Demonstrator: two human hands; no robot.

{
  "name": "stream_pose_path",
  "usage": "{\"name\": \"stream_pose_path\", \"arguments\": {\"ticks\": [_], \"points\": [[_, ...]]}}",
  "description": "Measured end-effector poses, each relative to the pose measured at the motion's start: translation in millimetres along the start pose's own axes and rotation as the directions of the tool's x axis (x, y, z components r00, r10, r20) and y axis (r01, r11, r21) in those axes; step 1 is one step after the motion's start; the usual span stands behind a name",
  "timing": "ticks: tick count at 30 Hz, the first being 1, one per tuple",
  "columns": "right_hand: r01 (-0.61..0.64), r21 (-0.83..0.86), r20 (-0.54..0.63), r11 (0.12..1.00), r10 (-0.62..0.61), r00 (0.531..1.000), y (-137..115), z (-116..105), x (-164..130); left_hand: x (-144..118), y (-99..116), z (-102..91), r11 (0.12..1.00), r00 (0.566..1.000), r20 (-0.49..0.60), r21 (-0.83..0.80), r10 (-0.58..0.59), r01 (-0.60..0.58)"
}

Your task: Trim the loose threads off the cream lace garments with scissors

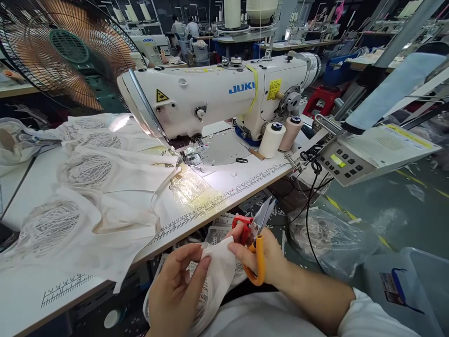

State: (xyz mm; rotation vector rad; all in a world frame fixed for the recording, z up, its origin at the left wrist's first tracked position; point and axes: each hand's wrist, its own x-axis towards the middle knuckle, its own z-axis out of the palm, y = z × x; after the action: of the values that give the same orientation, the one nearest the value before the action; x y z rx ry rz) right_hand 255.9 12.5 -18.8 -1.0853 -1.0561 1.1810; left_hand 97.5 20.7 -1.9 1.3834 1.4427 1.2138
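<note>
A white bra (219, 262) with lace parts is held low in front of me, at the table's front edge. My left hand (177, 281) pinches its upper edge between thumb and fingers. On the other side, my right hand (264, 255) pinches the same cloth with thumb and forefinger. That hand also keeps hold of scissors (261, 217) with one red and one orange handle, their blades pointing up and away from the cloth. More white lace bras (126, 210) lie spread over the left of the table, stretching toward the needle area of the sewing machine (210, 98).
The sewing table (238, 180) has a printed ruler along its edge. Thread cones (272, 140) stand beside the machine. A control panel (343, 161) juts out at right, cables hanging below. A large fan (70, 51) stands back left; plastic bags (329, 238) and a clear bin (417, 281) sit lower right.
</note>
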Motion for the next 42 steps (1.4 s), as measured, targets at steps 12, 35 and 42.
{"name": "stream_pose_path", "arguments": {"ticks": [12,35,42], "points": [[0.011,0.134,0.049,0.991,-0.018,0.999,5,-2,-3,5,-8,-5.0,0.984,0.991,0.090,0.138,0.099,-0.111],[-0.061,0.171,0.109,0.983,0.043,0.993,2,-3,4,16,-7,-7.6,0.938,0.944,0.319,-0.293,-0.089,0.187],[-0.093,0.210,0.071,0.973,0.079,0.994,-3,-2,5,16,2,-3.2,0.920,0.946,0.305,-0.326,-0.113,0.216]]}}
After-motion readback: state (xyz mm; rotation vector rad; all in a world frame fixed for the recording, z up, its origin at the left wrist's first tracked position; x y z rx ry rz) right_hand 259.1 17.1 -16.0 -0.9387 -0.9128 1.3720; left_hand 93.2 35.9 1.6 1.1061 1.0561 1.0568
